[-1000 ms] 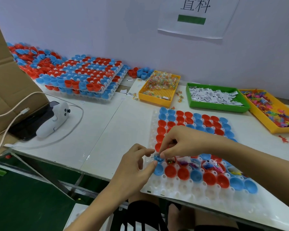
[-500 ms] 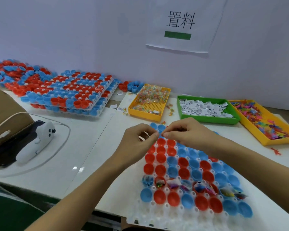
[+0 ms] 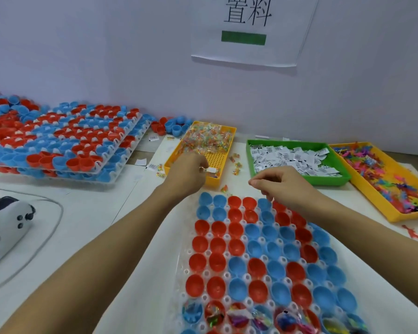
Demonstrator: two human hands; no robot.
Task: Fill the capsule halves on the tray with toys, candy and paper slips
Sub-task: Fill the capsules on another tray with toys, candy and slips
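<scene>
Head view — wall sign [image 3: 247, 30] "置料"

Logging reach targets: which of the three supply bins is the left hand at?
The yellow candy bin, leftmost of the three. The left hand is over its near end; the green slip bin and yellow toy bin lie further right.

Both hands [image 3: 186, 174] [image 3: 281, 185] forward, fingers [image 3: 256, 180] curled.

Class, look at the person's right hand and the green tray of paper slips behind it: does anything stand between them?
Nothing visible does. The right hand hovers over the far edge of the capsule tray, and only bare table lies between it and the green tray of paper slips. The left hand is off at the yellow candy tray.
</scene>
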